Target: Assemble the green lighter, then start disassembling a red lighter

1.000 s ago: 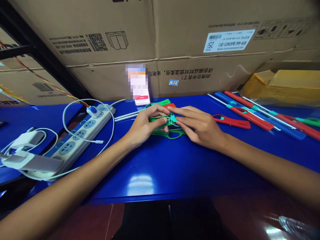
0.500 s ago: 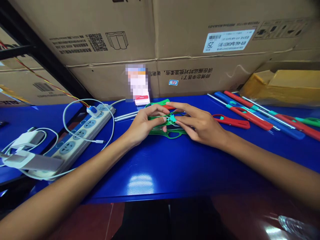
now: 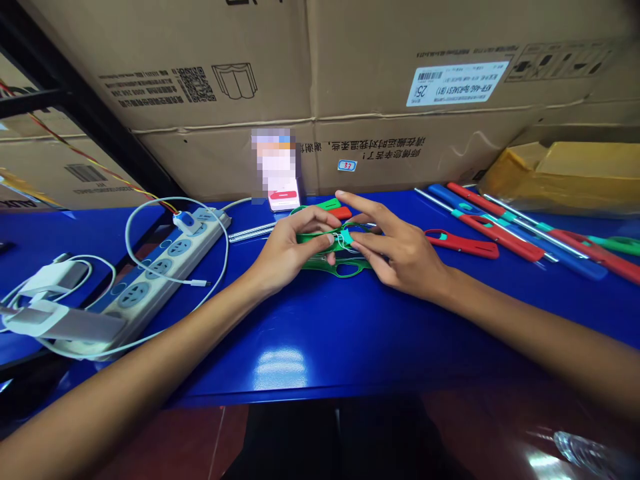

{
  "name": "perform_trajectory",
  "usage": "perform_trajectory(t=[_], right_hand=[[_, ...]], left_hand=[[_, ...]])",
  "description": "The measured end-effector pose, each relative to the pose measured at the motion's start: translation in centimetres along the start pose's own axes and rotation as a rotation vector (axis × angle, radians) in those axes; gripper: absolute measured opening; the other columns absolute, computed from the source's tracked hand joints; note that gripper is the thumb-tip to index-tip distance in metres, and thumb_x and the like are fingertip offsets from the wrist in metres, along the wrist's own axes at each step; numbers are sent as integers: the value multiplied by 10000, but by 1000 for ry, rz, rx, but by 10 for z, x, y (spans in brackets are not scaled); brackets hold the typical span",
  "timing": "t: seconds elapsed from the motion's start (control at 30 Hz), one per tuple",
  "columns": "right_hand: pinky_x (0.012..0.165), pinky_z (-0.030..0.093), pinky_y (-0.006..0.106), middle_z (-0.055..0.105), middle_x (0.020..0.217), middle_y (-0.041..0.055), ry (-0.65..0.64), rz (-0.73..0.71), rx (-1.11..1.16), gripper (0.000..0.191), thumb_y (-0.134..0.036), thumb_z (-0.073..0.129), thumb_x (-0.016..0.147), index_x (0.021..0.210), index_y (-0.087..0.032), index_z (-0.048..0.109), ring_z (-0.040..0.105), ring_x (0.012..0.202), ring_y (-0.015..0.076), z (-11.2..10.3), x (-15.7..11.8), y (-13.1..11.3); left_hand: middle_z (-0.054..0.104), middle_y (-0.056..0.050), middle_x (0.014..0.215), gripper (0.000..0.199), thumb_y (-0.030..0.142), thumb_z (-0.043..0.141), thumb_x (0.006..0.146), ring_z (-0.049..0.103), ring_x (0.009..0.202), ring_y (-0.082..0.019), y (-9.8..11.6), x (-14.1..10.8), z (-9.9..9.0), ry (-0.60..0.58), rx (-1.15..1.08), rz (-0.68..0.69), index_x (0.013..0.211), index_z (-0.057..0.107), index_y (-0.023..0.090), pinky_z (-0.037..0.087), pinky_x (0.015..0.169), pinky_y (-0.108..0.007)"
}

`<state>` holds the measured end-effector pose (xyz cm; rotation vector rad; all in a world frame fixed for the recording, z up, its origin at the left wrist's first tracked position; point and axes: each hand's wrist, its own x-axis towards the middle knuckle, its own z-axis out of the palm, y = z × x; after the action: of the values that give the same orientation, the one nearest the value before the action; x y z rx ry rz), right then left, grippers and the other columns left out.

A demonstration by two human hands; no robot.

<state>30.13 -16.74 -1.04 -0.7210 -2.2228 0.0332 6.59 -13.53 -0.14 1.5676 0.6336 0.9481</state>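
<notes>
My left hand (image 3: 287, 252) pinches the left part of a green lighter casing (image 3: 313, 237) above the blue table. White wires (image 3: 341, 237) and a small teal trigger (image 3: 346, 237) show in the middle of the casing. At the trigger, the thumb and a finger of my right hand (image 3: 400, 248) close on it, while the index finger is raised and apart. Just below lies a second green casing part (image 3: 349, 269) with an oval opening. Behind my hands are a green piece (image 3: 327, 204) and a red piece (image 3: 342, 213), partly covered.
Red and blue lighters (image 3: 500, 230) with metal tubes lie at the right. Metal rods (image 3: 250, 232) lie left of my hands. A lit phone (image 3: 284, 193) leans on the cardboard box (image 3: 365, 73). A power strip (image 3: 155, 280) with cables stands left, a taped package (image 3: 570, 173) back right.
My right index finger has lifted off the casing and points up and left. My left hand keeps its grip in nearly the same place.
</notes>
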Motion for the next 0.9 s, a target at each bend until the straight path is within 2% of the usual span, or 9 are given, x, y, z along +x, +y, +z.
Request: perform_trajectory(t=[0.13, 0.3, 0.47, 0.63, 0.77, 0.9], right_hand=[[1133, 605, 587, 372, 1779, 60, 11, -45, -8, 356, -47, 594, 1016, 1247, -267, 751, 590, 1478, 349, 2, 0, 0], [1144, 607, 574, 412, 1759, 63, 47, -118, -17, 372, -9, 584, 1004, 1246, -246, 739, 589, 1483, 339, 7, 1, 3], [1071, 653, 564, 379, 1776, 41, 45, -46, -60, 332, -38, 600, 1011, 1199, -259, 761, 675, 1384, 333, 4, 2, 7], [1045, 667, 548, 533, 1669, 144, 49, -38, -112, 251, -65, 610, 1024, 1166, -197, 770, 704, 1348, 333, 2, 1, 12], [1121, 627, 566, 577, 1634, 138, 41, -59, -135, 285, -53, 627, 1008, 1204, -200, 772, 657, 1414, 341, -1, 0, 9], [1104, 643, 536, 633, 1579, 140, 57, -66, -126, 259, -66, 646, 1001, 1172, -202, 786, 685, 1381, 327, -4, 0, 9]], left_hand=[[733, -26, 940, 221, 266, 786, 927, 722, 703, -139, -4, 0, 0, -16, 1, 13, 1096, 686, 165, 607, 747, -308], [728, -17, 924, 224, 272, 776, 945, 715, 703, -126, -7, 0, -1, -35, 23, 14, 1107, 672, 158, 603, 739, -286], [762, -41, 1006, 272, 269, 785, 944, 752, 748, -152, -8, 5, -8, -56, -7, 32, 1173, 676, 168, 626, 786, -323], [757, -46, 1066, 282, 264, 794, 944, 753, 786, -136, -10, 8, -11, -73, -33, -8, 1189, 693, 169, 632, 800, -298], [750, -42, 1082, 264, 262, 786, 941, 759, 798, -132, -9, 6, -11, -65, -60, -24, 1179, 719, 172, 638, 797, -288], [759, -37, 1043, 237, 281, 780, 944, 762, 776, -132, -9, 6, -11, -44, -49, -44, 1148, 727, 172, 640, 770, -278]])
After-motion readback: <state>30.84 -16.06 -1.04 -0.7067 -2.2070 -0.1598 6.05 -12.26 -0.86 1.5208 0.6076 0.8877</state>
